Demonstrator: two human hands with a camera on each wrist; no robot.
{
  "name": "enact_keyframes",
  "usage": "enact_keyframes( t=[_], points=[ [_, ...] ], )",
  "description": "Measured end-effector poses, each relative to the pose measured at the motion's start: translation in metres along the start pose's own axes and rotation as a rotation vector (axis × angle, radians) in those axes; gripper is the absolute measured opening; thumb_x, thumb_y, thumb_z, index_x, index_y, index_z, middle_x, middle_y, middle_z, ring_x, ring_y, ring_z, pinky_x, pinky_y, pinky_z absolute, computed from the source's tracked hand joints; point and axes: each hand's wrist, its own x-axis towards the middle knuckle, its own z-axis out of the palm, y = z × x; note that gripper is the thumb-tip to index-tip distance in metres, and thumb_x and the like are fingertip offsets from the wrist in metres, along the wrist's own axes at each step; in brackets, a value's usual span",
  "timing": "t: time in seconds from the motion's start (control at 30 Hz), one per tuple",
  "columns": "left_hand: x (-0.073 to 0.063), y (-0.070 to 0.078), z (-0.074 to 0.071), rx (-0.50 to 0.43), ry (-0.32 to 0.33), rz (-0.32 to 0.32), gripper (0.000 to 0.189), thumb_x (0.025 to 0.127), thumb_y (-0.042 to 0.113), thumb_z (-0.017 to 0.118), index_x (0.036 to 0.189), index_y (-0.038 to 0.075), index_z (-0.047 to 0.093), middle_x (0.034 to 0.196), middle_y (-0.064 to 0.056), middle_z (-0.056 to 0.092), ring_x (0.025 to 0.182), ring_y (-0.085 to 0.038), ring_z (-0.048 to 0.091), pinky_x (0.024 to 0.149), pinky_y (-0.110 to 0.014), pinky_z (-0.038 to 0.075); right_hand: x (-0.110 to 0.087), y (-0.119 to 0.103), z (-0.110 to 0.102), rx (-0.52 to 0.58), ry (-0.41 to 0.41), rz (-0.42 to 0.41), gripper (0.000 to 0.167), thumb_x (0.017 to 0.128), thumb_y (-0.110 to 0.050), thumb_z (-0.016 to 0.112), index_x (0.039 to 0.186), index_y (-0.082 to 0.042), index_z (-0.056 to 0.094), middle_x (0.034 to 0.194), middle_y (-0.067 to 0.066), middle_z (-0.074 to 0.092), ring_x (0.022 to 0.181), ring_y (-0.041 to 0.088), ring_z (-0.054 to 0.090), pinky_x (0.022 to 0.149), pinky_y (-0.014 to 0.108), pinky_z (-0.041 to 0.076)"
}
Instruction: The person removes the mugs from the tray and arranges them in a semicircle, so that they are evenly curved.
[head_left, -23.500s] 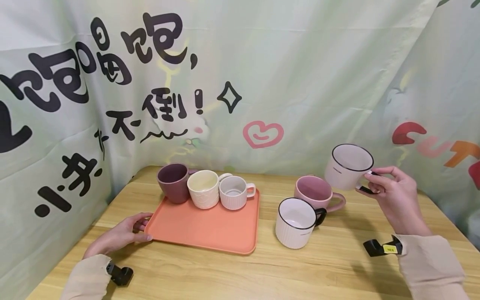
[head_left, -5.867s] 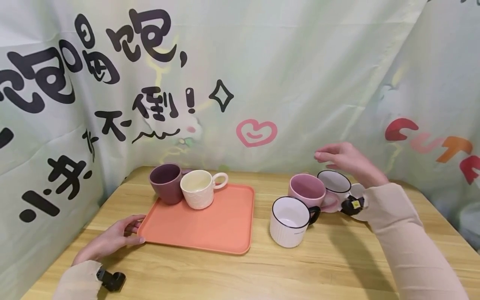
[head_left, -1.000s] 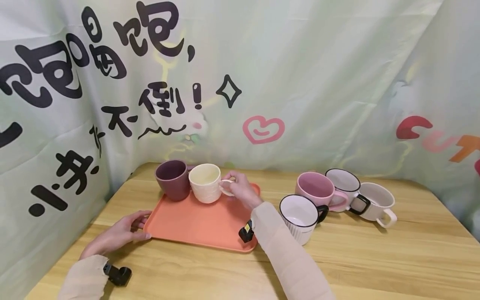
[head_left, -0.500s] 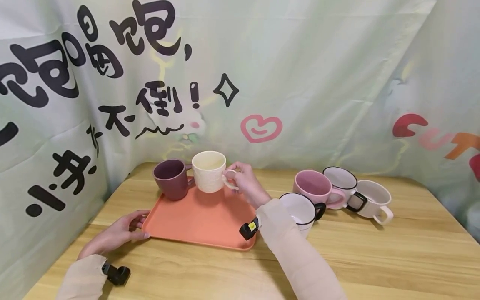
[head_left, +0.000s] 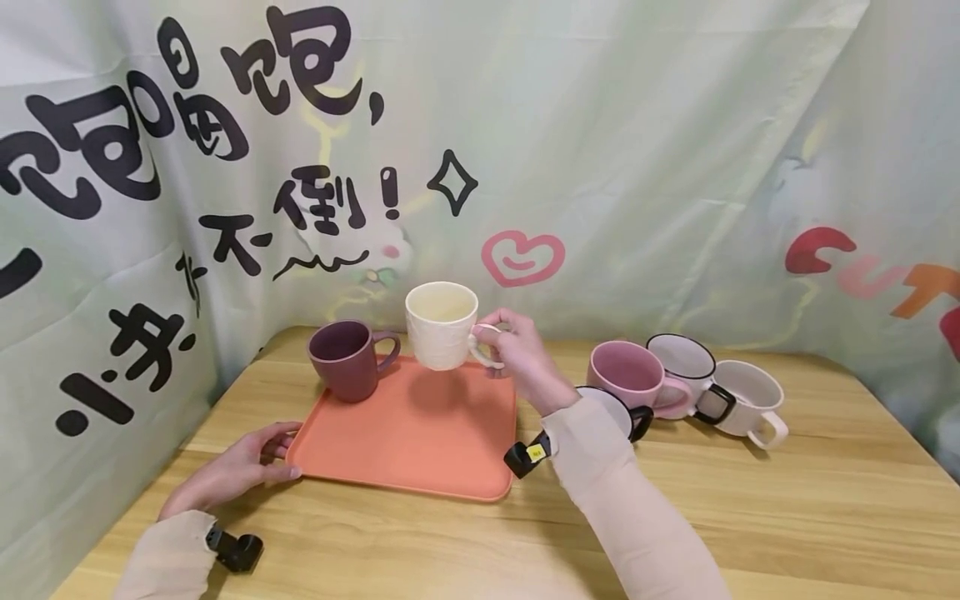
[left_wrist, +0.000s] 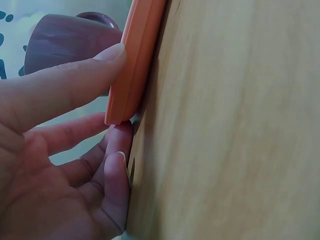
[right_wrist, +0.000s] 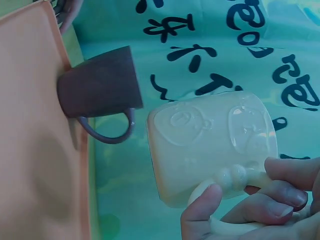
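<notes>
My right hand (head_left: pixel 525 350) holds a cream mug (head_left: pixel 441 329) by its handle, raised above the orange tray (head_left: pixel 405 433). In the right wrist view the mug (right_wrist: pixel 210 145) shows embossed animal shapes, and my fingers wrap its handle. My left hand (head_left: pixel 240 467) grips the tray's near left corner; in the left wrist view its thumb (left_wrist: pixel 75 82) lies against the rim and other fingers sit at the corner. A dark purple mug (head_left: pixel 347 367) stands upright at the tray's back left, handle pointing right.
Right of the tray stand a pink mug (head_left: pixel 628 371), a ribbed white mug (head_left: pixel 603 404) with black rim partly hidden by my right sleeve, another black-rimmed white mug (head_left: pixel 682 367) and a small pale cup (head_left: pixel 746 400). A printed curtain (head_left: pixel 637 167) hangs behind the wooden table (head_left: pixel 787 517).
The cream mug has been lifted off the tray and moved right by my right hand. Earlier, a small pale cup left the tray for the right side. The left hand stays at the tray corner.
</notes>
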Motion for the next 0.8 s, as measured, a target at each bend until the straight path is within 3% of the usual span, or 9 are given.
enact_keyframes(
  t=[0.33,0.57,0.8],
  points=[
    [0.001,-0.002,0.002,-0.007,0.001,-0.012,0.076,0.088,0.011,0.077,0.143,-0.02,0.035,0.114,-0.016,0.06,0.102,-0.024,0.055,0.082,-0.025,0.048,-0.014,-0.01,-0.027,0.019,-0.004,-0.032,0.005,0.101,-0.005,0.057,0.1,0.0,0.056,0.074,0.005,0.043,0.063,0.016,0.037,0.062,0.032,0.048],
    [0.001,-0.003,0.001,0.004,-0.004,-0.002,0.072,0.09,0.006,0.074,0.142,-0.022,0.034,0.115,-0.016,0.06,0.104,-0.026,0.054,0.081,-0.026,0.049,-0.024,-0.011,-0.039,0.002,-0.024,-0.039,0.006,0.101,-0.006,0.057,0.102,0.0,0.056,0.072,0.003,0.043,0.066,0.016,0.039,0.069,0.036,0.049],
    [0.001,-0.003,0.001,-0.001,-0.005,0.006,0.071,0.09,0.005,0.074,0.142,-0.022,0.035,0.114,-0.015,0.06,0.103,-0.026,0.055,0.08,-0.026,0.049,-0.031,-0.013,-0.054,0.021,-0.027,-0.063,0.005,0.102,-0.006,0.056,0.101,-0.001,0.056,0.071,0.002,0.04,0.066,0.014,0.037,0.069,0.033,0.048]
  ],
)
